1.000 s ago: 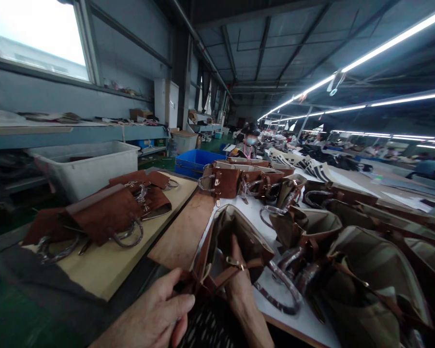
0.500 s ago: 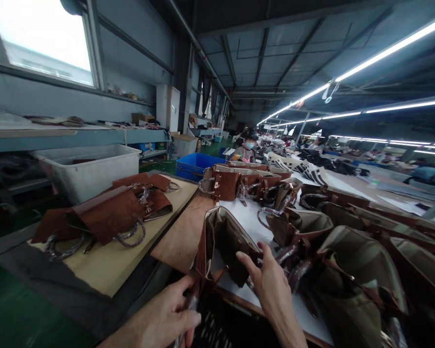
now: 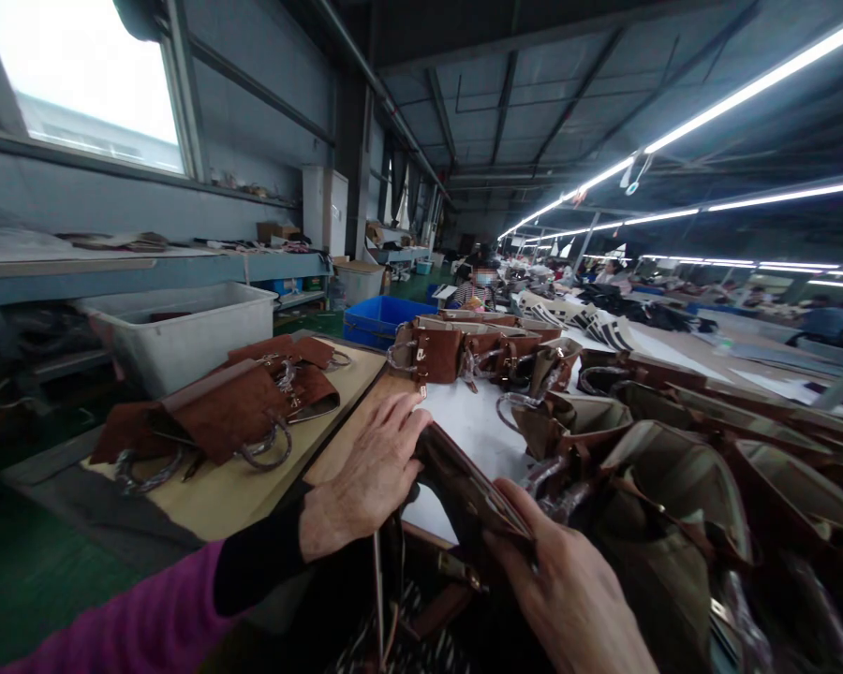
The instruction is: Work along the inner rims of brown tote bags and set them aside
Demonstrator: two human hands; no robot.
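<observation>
A brown handbag point(image 3: 456, 477) is between my two hands at the table's near edge, its top edge pressed nearly flat. My left hand point(image 3: 372, 463) is closed over the far left corner of that edge, its fingertips partly hidden. At the near right end, my right hand point(image 3: 562, 571) pinches the edge between thumb and fingers. A strap and a metal fitting point(image 3: 460, 568) hang below the bag in shadow. Just right of my right hand stands another open handbag point(image 3: 674, 496) with a beige lining.
Rows of brown handbags point(image 3: 439, 351) with plastic-wrapped handles line the white-topped table. More handbags point(image 3: 217, 412) lie on a tan sheet point(image 3: 243, 510) at left. Behind them are a white bin point(image 3: 183, 318) and a blue crate point(image 3: 386, 321). A person point(image 3: 474, 285) sits farther back.
My left hand has moved up and away from the handle area to the bag's far corner. The bag's wide-open mouth has been pressed together and turned. My right hand has shifted nearer.
</observation>
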